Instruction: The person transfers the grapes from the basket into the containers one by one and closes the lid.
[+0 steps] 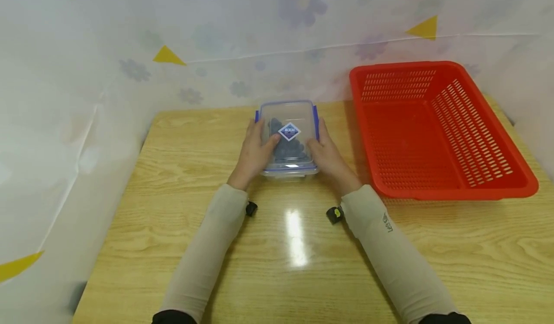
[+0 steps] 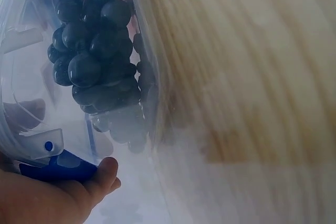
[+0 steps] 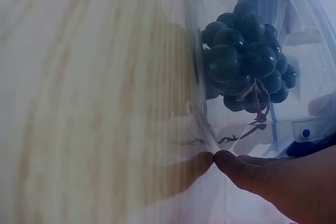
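Observation:
A clear plastic food container [image 1: 291,155] with a lid stands near the far edge of the table. Its lid has a blue seal line and a diamond-shaped label [image 1: 289,131]. Inside lies a bunch of dark grapes [image 2: 84,51], whose stem shows in the right wrist view. My left hand [image 1: 254,152] grips the container's left side, thumb over the lid, fingers by a blue clip [image 2: 63,166]. On the opposite side my right hand [image 1: 328,156] holds it, thumb at the lid's edge. In the right wrist view a fingertip [image 3: 228,162] touches the table beside the container's base.
A red plastic basket [image 1: 415,194] with slotted walls stands on the right of the wooden table [image 1: 173,170]. Behind the table hangs a pale flowered sheet [image 1: 242,35] with yellow triangles on it.

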The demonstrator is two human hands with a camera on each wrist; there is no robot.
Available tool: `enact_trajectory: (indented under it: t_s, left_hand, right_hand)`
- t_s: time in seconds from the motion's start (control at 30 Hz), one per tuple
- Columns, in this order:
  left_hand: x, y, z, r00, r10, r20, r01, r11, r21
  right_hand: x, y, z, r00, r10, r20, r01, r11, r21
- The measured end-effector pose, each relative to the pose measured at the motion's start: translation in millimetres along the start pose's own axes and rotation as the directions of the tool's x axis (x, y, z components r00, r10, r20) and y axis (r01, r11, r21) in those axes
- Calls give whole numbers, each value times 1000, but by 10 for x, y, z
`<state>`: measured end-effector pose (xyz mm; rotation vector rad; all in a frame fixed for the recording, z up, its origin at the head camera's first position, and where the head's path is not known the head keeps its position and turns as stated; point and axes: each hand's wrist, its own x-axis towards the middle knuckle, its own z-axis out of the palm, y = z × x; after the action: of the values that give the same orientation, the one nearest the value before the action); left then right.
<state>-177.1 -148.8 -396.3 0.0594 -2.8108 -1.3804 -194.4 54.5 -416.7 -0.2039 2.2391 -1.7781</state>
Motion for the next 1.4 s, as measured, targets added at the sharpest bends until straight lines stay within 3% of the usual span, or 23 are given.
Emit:
enact_trajectory:
  t_s: [0.3,0.63,1.07,1.23,1.4]
  left_hand:
    - [5,69,9,999,44,19,-45,995,87]
    - [2,126,18,999,38,8,-39,989,141]
    - [41,111,14,1000,8,28,-11,993,116]
    - [61,88,-8,1000,11,21,-13,995,102]
    - [34,97,-55,999,45,-30,-42,997,72]
  right_hand:
    - [-12,-35,2,1000,-19,12,19,1000,3]
    - [-15,-53,5,1000,-25,6,24,1000,9]
    - [32,-58,-6,1000,14,9,-13,1000,-19]
    - [10,-94,0,1000,8,-19,-9,998,-60]
    - [-45,-133,-3,995,-50,-90,31,980,-199]
